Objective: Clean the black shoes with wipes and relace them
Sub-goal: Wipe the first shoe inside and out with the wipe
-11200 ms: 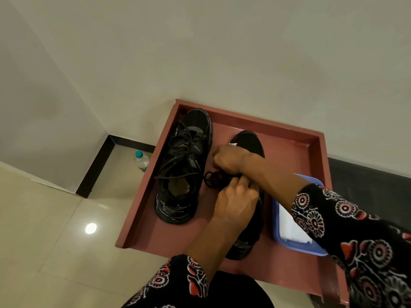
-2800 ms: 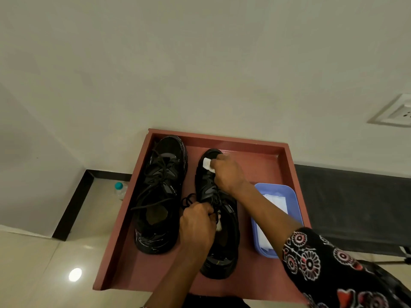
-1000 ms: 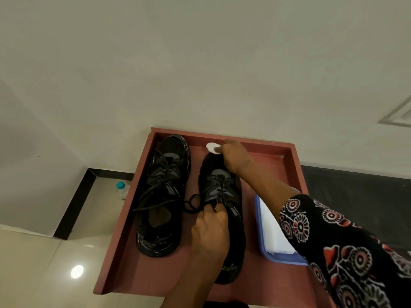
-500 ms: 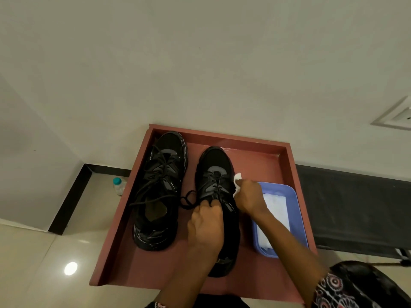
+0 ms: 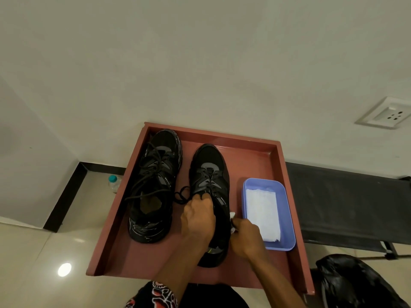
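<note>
Two black laced shoes stand toes-away on a red-brown tray (image 5: 255, 152). The left shoe (image 5: 155, 183) lies untouched with loose laces. My left hand (image 5: 198, 216) grips the right shoe (image 5: 210, 172) at its tongue and upper laces, holding it steady. My right hand (image 5: 245, 235) pinches a small white wipe (image 5: 232, 216) against the right shoe's outer side, near the heel. A blue tub (image 5: 289, 210) holding a flat stack of white wipes (image 5: 262, 213) sits just right of that shoe.
The tray butts against a white wall. A small water bottle (image 5: 113, 182) stands on the tiled floor to the left. A dark bench (image 5: 347, 203) runs off to the right, a black bag (image 5: 355, 283) lies at bottom right, and a wall socket (image 5: 387, 116) is above.
My right hand has drawn the wipe from the right shoe's toe back along its outer side to the heel area. My left hand has kept its hold on the laces.
</note>
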